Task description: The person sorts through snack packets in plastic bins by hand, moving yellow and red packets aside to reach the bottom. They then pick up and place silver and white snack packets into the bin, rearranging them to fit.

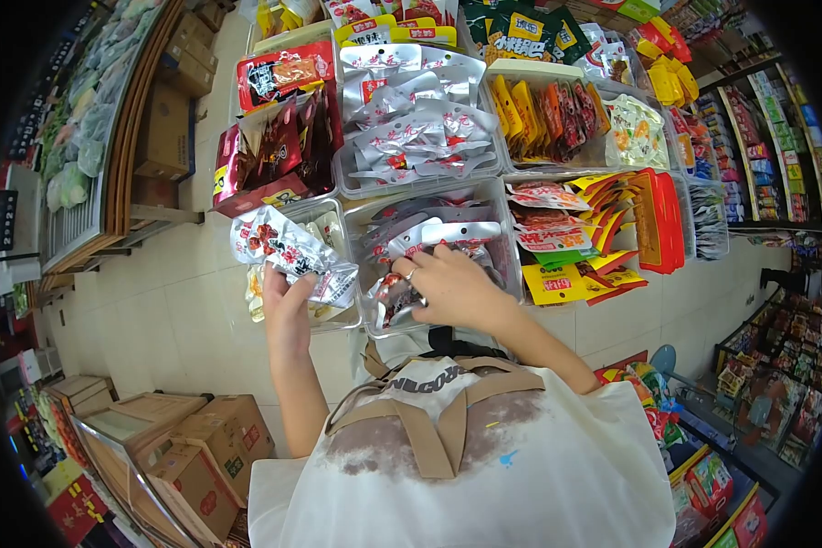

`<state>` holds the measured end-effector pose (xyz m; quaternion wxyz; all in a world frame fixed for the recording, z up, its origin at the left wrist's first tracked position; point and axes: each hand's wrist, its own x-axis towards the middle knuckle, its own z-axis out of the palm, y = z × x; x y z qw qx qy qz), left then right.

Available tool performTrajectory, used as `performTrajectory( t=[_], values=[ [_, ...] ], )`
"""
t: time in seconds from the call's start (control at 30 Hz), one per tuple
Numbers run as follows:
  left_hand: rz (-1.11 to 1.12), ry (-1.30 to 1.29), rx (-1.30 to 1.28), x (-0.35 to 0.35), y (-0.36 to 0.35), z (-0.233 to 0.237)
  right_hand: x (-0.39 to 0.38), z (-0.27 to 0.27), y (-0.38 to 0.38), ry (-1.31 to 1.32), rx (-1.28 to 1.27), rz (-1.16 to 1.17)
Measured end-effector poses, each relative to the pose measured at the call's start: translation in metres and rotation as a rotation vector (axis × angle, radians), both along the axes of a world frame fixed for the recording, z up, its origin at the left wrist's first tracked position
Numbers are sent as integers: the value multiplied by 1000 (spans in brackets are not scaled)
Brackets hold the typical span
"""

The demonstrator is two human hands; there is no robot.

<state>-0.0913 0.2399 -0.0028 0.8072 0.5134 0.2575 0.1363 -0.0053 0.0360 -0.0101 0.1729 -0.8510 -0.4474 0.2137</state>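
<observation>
1. Near station, left hand (289, 306). I have the thumb over the lower edge of a silver-and-white packet (269, 239), fingers behind it: a narrow pinch, packet raised and slanted above the left clear tub (340, 324). Keep the pressure light; the film is glossy and could slide or crease. Hold by the edge so that the printed face remains readable.

2. Right hand (452, 288). I have the fingers bent and spread among the packets in the middle clear tub (511, 233), against a silver-topped packet (443, 235). I cannot tell whether they close on it. Part the packets with the fingertips, and pinch a single sealed edge; neighbours overlap and could drag along. Lift straight up, clear of the rim.

3. Beyond the hands: silver packets (420, 151) fill the next tub, with maroon packets (288, 151) to its left. Keep the knuckles low there.

4. Farthest: stocked shelves (781, 137), well apart from both hands.
</observation>
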Motion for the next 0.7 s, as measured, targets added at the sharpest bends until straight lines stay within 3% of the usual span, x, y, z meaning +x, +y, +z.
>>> performTrajectory(
  t=[0.1,0.33,0.7],
  values=[
    [-5,-5,-15,2,0,-1,-7,-7,5,-105,-4,-34],
    [9,-24,-1,4,5,-1,0,0,4,-37,47,-19],
    [219,-47,132,-25,43,4,4,16,-16,-87,421,-83]
  ],
)
